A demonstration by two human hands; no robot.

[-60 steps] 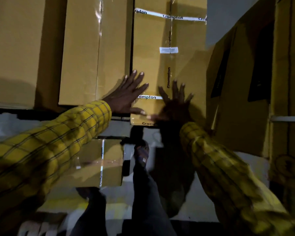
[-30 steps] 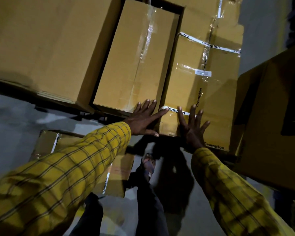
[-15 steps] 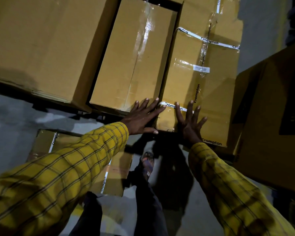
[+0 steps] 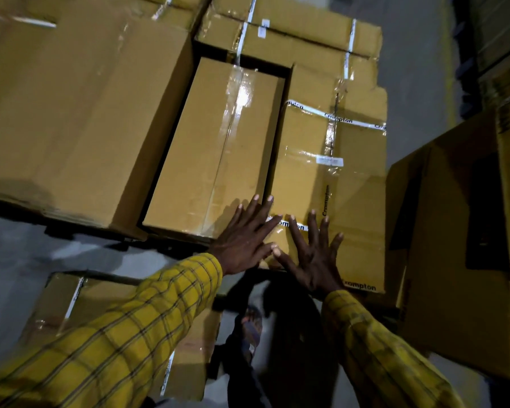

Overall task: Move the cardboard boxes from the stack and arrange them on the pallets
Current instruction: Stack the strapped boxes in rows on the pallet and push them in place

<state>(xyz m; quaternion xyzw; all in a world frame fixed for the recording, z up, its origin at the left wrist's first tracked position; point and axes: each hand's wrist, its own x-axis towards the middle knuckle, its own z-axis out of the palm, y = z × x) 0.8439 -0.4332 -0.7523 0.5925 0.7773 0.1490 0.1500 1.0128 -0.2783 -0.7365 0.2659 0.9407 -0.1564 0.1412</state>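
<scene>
A grey concrete floor (image 4: 412, 69) runs under and between dimly lit stacks of cardboard boxes. A dark pallet edge (image 4: 171, 245) shows beneath the near row.

The taped box (image 4: 330, 178) lies at the right end of that row, flush against a plain box (image 4: 215, 160) sealed with clear glossy tape. A larger box (image 4: 80, 113) sits to the left of the plain box. Further boxes (image 4: 295, 33) lie behind, and a tall stack (image 4: 460, 237) stands at the right. One box (image 4: 80, 301) rests on the floor below the left sleeve (image 4: 106, 343).

White tape across the taped box reads "Crompton" in dark letters at its far end, near end and near edge, and again along the centre seam. A small white label (image 4: 329, 161) is too small to read.

The left hand (image 4: 245, 240) lies flat, fingers spread, across the seam between the plain box and the taped box. The right hand (image 4: 312, 254) lies flat, fingers spread, on the near end of the taped box. Neither hand grasps anything.
</scene>
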